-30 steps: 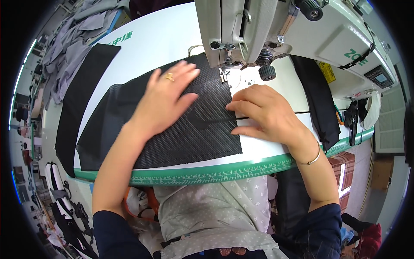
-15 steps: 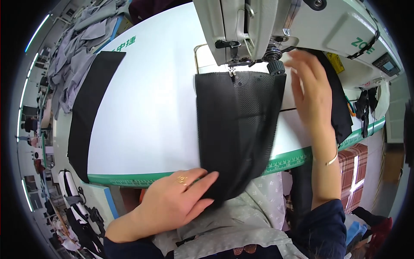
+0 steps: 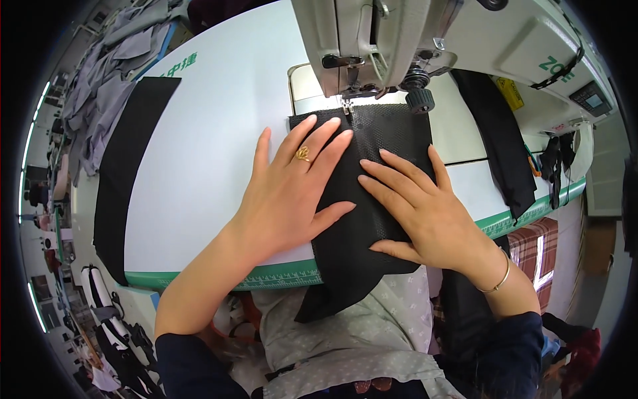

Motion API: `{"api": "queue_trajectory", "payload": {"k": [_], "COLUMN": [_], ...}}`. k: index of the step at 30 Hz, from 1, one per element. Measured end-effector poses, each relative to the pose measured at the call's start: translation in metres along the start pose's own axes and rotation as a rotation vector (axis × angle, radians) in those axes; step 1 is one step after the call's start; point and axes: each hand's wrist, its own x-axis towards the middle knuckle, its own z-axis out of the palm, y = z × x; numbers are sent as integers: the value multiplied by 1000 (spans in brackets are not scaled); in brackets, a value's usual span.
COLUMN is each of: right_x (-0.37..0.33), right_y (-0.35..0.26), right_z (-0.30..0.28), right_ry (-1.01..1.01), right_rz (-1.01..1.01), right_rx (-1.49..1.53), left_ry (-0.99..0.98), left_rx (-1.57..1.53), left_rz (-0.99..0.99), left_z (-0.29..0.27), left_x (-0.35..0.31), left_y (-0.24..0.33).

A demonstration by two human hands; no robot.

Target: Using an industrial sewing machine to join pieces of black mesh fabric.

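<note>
A black fabric piece with a mesh part [image 3: 389,126] lies under the presser foot [image 3: 347,106] of a sewing machine [image 3: 525,53]. Its lower end hangs over the table's front edge. On its left side my left hand [image 3: 292,179] rests with fingers spread, the fingertips just short of the foot. Flat on the mesh to the right lies my right hand [image 3: 422,209], its fingers also spread. Both palms face down on the cloth, and neither hand grips it. The cloth's far edge sits right at the foot.
One black fabric strip [image 3: 136,166] lies on the white table [image 3: 212,166] at the left, another black strip [image 3: 495,139] at the right. A green ruler band [image 3: 286,274] runs along the front edge. Grey cloth pieces [image 3: 113,100] are heaped at the far left.
My right hand has come down from beside the machine head onto the mesh. My left hand has moved up from the cloth's lower end toward the foot. The cloth now lies flatter.
</note>
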Motion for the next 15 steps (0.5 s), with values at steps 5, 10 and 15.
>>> {"api": "queue_trajectory", "payload": {"k": [5,10,15], "right_x": [-1,0,5], "right_y": [3,5,15], "right_z": [1,-2,-2], "right_ry": [-2,17,54], "right_rz": [4,1,-2], "right_rx": [-26,-67,-104], "left_ry": [85,109,157], "left_rx": [35,72,92], "left_rz": [70,68,52], "left_z": [9,9,13], "left_x": [7,8,12], "left_y": [-2,-1,-3]}}
